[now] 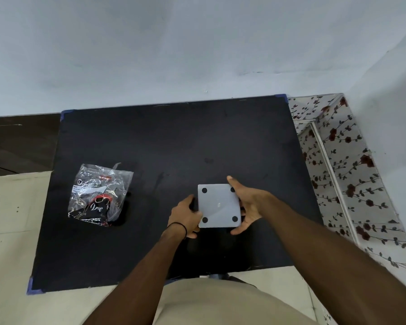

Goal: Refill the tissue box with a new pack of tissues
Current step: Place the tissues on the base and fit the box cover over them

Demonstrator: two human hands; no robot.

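A square white tissue box (218,205) sits upside down on the black table (174,141), its flat base with four black round feet facing up. My left hand (185,214) grips its left side and my right hand (246,205) grips its right side. The inside of the box is hidden. To the left lies a crumpled clear plastic tissue pack (99,195) with red and black print; neither hand touches it.
A white wall runs behind the table. A floral-patterned surface (347,174) stands to the right of the table. Pale floor tiles lie at the left and near my body.
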